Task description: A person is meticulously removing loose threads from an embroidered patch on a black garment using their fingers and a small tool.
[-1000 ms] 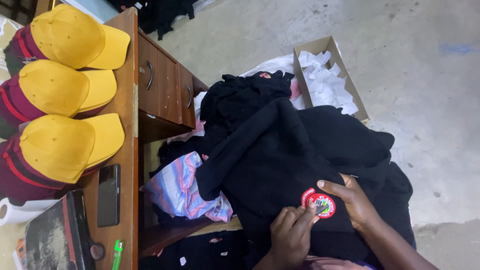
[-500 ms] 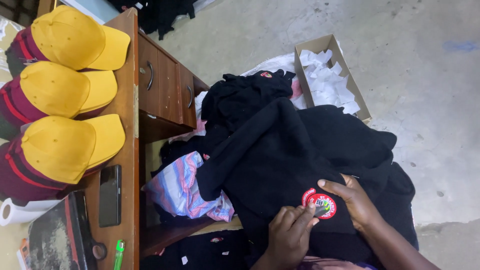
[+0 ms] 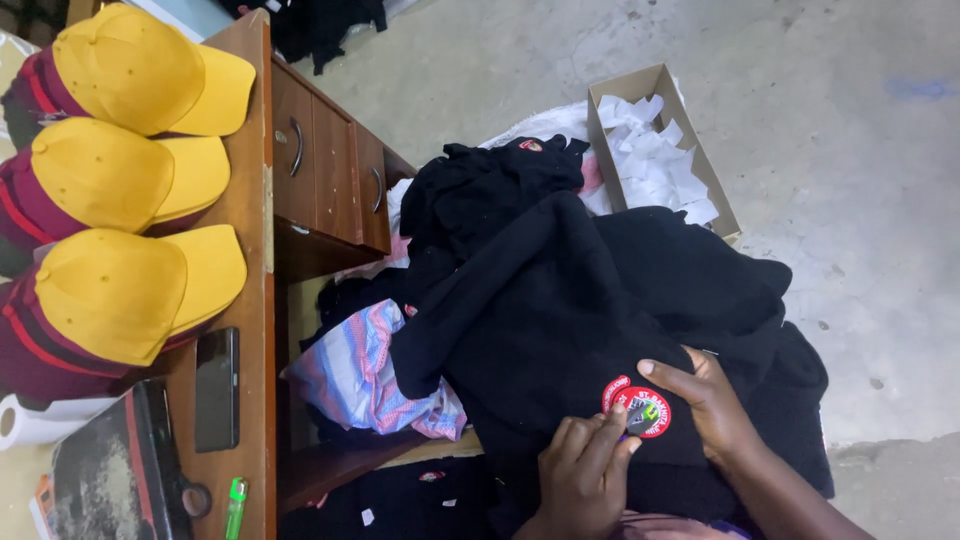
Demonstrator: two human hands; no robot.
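A bare concrete floor point(image 3: 800, 150) spreads out beyond everything. Across my lap lies a big heap of black clothing point(image 3: 600, 300), the largest thing near me, and it hides most of what sits under it. To my left stands a wooden surface point(image 3: 250, 250) with drawers point(image 3: 330, 170) facing the heap. On it are three stacks of yellow caps point(image 3: 120, 180) with maroon bands, lined up along the edge. A cardboard box point(image 3: 700, 170) of white scraps rests on the floor past the heap, touching its far side. A striped pink and blue cloth point(image 3: 370, 375) pokes out between the surface and the black pile. Near the caps lie a dark phone point(image 3: 216, 388), a black book-like thing point(image 3: 100, 470), a white roll point(image 3: 30, 420) and a small green lighter point(image 3: 236, 492).

On the top black garment sits a round red badge point(image 3: 638, 410), just in front of me. My right hand point(image 3: 710, 410) lies flat on the cloth, fingers spread loosely, thumb and forefinger framing the badge's far edge. My left hand point(image 3: 585, 475) has its fingers curled, the tips pinching at the near edge of the badge; whether they hold anything small I cannot tell.
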